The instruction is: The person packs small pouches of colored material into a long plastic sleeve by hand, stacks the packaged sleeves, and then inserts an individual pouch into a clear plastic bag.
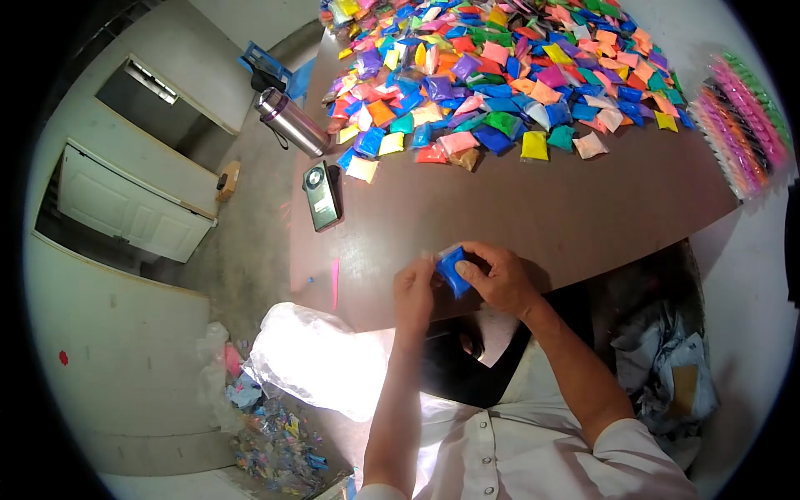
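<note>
A small blue packet (454, 272) is held above the front edge of the brown table (392, 225). My right hand (498, 279) grips it from the right, with the thumb pressed on its face. My left hand (415, 283) is closed at the packet's upper left corner; its fingertips are blurred, and what they pinch is too small to make out. Behind my hands a large heap of colourful packets (500, 92) covers the far part of the table.
A steel flask (293, 123) and a dark phone (322, 197) stand and lie at the table's left. A pink strip (336, 283) lies near the left edge. Bundled twisted sticks (733, 137) are at the right. A white plastic bag (312, 358) hangs below the front edge.
</note>
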A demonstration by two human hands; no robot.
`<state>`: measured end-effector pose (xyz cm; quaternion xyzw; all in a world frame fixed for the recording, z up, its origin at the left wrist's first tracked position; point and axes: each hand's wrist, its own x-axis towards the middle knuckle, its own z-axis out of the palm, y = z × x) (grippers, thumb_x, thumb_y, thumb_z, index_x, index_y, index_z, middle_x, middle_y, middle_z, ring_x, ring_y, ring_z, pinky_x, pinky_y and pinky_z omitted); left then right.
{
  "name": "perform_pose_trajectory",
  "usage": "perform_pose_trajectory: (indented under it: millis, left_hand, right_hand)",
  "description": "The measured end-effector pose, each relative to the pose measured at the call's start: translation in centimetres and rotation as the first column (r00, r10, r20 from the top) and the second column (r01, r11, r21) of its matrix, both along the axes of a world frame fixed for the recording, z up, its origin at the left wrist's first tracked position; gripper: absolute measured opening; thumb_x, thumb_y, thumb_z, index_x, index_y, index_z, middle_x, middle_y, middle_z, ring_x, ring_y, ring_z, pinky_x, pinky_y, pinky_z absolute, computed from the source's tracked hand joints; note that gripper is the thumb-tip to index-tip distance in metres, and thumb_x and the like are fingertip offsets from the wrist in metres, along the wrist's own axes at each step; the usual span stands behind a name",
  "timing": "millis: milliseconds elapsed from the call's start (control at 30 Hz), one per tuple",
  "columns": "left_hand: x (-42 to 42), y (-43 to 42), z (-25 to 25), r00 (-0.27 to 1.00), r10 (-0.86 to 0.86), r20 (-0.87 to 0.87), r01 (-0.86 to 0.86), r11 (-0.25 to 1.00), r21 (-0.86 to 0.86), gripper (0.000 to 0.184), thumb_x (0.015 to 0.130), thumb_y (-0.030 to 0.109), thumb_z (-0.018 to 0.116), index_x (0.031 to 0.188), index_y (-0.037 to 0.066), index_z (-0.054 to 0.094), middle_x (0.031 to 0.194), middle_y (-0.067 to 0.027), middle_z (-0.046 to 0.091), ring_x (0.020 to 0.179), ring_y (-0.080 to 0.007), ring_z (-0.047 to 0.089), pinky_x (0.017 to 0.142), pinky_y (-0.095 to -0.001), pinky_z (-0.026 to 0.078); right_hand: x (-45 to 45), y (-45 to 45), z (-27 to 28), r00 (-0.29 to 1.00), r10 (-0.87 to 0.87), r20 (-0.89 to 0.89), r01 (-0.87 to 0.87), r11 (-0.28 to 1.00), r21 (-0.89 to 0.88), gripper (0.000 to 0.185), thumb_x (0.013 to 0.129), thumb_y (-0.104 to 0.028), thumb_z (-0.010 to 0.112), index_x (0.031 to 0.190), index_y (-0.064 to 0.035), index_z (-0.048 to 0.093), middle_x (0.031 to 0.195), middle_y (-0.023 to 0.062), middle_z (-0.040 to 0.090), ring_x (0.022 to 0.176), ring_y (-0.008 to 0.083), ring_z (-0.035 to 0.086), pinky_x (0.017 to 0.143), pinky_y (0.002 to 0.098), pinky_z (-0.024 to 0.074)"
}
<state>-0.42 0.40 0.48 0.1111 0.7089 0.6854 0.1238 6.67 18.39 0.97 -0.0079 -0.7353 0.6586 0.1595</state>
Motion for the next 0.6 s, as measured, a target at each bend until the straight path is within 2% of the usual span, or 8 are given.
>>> perform_pose_trajectory:
  millis: [167, 267, 300, 333, 433, 467, 533, 600]
  left_hand:
    - [0.0, -0.9, 1.9, 0.988, 0.155, -0.026, -0.156, 0.987, -0.032, 0.031, 0.111, 0.028, 0.066, 0.099, 0.002, 0.077, 0.087, -0.0004, 0.07, 0.082, -0.0081, 0.062, 0.076, -0.0247, 0.049]
    - [-1.7, -5.5, 0.9, 0.881, 0.232, -0.414, -0.379, 0.868, -0.32, 0.026, 0.102, 0.024, 0.076, 0.11, -0.001, 0.077, 0.097, -0.0103, 0.077, 0.089, -0.0184, 0.071, 0.082, -0.0327, 0.057]
    - [-2.4, -7.3, 0.5, 0.825, 0.225, -0.518, -0.464, 0.793, -0.396, 0.027, 0.098, 0.022, 0.08, 0.111, -0.002, 0.077, 0.1, -0.0127, 0.078, 0.091, -0.0217, 0.072, 0.083, -0.0353, 0.058]
    - [-3.2, -9.2, 0.0, 0.73, 0.14, -0.669, -0.576, 0.652, -0.492, 0.026, 0.094, 0.018, 0.08, 0.114, 0.001, 0.077, 0.106, -0.0152, 0.078, 0.093, -0.0264, 0.073, 0.084, -0.0382, 0.058]
    - [-3.7, -12.2, 1.3, 0.722, 0.05, -0.691, -0.643, 0.419, -0.641, 0.021, 0.094, 0.022, 0.077, 0.105, 0.004, 0.075, 0.107, -0.0183, 0.073, 0.101, -0.0393, 0.072, 0.089, -0.0479, 0.058]
    - [-3.9, -12.5, 1.4, 0.722, 0.047, -0.69, -0.641, 0.42, -0.643, 0.021, 0.094, 0.022, 0.077, 0.105, 0.004, 0.075, 0.107, -0.0183, 0.073, 0.101, -0.0393, 0.072, 0.089, -0.0479, 0.058]
    - [-4.3, -13.0, 1.5, 0.838, 0.023, -0.546, -0.535, 0.233, -0.812, 0.019, 0.098, 0.025, 0.071, 0.102, 0.007, 0.076, 0.104, -0.0168, 0.073, 0.103, -0.039, 0.072, 0.089, -0.0472, 0.058]
    - [-5.1, -13.8, 0.9, 0.832, -0.06, -0.551, -0.523, 0.249, -0.816, 0.019, 0.099, 0.026, 0.069, 0.101, 0.009, 0.077, 0.103, -0.0162, 0.073, 0.102, -0.0385, 0.072, 0.088, -0.0464, 0.059]
  right_hand:
    - [-0.3, -0.7, -0.7, 0.993, -0.121, -0.007, 0.121, 0.993, 0.009, 0.037, 0.096, -0.017, 0.077, 0.129, -0.001, 0.07, 0.099, 0.0179, 0.077, 0.087, 0.0274, 0.076, 0.081, 0.0395, 0.0597]
    - [0.4, -0.9, 0.6, 0.978, -0.208, 0.024, 0.205, 0.974, 0.101, 0.036, 0.095, -0.018, 0.077, 0.128, -0.0033, 0.07, 0.097, 0.0171, 0.078, 0.083, 0.0308, 0.078, 0.08, 0.0408, 0.0606]
    - [0.6, -0.9, 0.6, 0.978, -0.208, 0.021, 0.205, 0.974, 0.098, 0.036, 0.095, -0.018, 0.077, 0.128, -0.0033, 0.07, 0.097, 0.0171, 0.078, 0.083, 0.0308, 0.078, 0.08, 0.0408, 0.0606]
    - [1.0, -0.5, 0.4, 0.969, -0.242, 0.047, 0.232, 0.961, 0.149, 0.035, 0.094, -0.018, 0.077, 0.126, -0.0039, 0.07, 0.096, 0.0175, 0.078, 0.084, 0.0339, 0.078, 0.081, 0.0422, 0.0609]
    - [2.5, 0.9, 0.8, 0.955, -0.28, 0.094, 0.245, 0.929, 0.276, 0.034, 0.093, -0.018, 0.078, 0.124, -0.0046, 0.07, 0.098, 0.0185, 0.078, 0.085, 0.0388, 0.077, 0.082, 0.045, 0.0611]
    - [2.9, 1.2, 1.0, 0.953, -0.279, 0.117, 0.223, 0.91, 0.351, 0.035, 0.093, -0.018, 0.077, 0.125, -0.0047, 0.07, 0.101, 0.019, 0.077, 0.087, 0.0405, 0.076, 0.082, 0.0464, 0.0611]
    - [3.5, 1.4, 0.5, 0.953, -0.296, 0.067, 0.249, 0.889, 0.383, 0.034, 0.093, -0.017, 0.077, 0.124, -0.0047, 0.071, 0.104, 0.0193, 0.077, 0.091, 0.0412, 0.076, 0.083, 0.0475, 0.0607]
    - [3.9, 1.6, 0.3, 0.947, -0.32, 0.016, 0.285, 0.864, 0.416, 0.034, 0.093, -0.017, 0.077, 0.124, -0.0046, 0.071, 0.107, 0.0196, 0.076, 0.094, 0.0418, 0.075, 0.084, 0.0486, 0.0604]
